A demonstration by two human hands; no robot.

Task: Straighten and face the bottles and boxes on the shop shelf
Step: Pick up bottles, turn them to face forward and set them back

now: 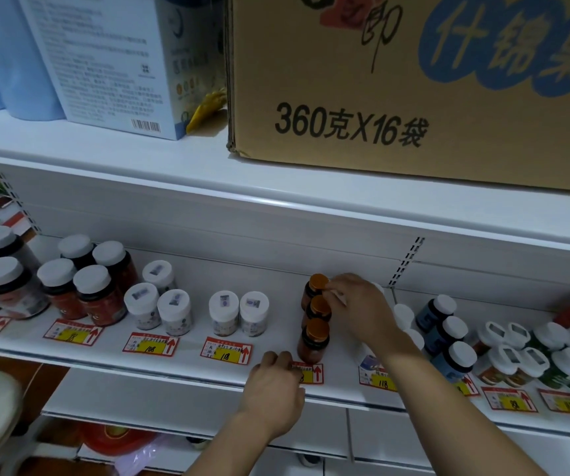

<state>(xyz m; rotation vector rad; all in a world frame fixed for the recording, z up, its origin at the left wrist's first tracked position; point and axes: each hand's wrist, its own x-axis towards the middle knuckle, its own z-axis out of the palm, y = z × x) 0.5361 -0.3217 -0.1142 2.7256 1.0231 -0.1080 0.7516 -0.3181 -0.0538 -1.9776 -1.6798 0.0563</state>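
Note:
Three brown bottles with orange caps stand in a front-to-back row on the white shelf [208, 359]: front bottle [312, 340], middle bottle [318, 309], back bottle [315, 285]. My right hand [359, 309] reaches over from the right, and its fingers touch the caps of the back and middle bottles. My left hand [273, 389] lies at the shelf's front edge. Its curled fingertips sit on a red and yellow price tag [312, 372] just in front of the front bottle.
White-capped bottles stand in groups to the left [158, 305] and right [448, 338] along the shelf, with price tags at the edge. A large cardboard carton [397, 97] and a pale blue box [105, 63] sit on the shelf above.

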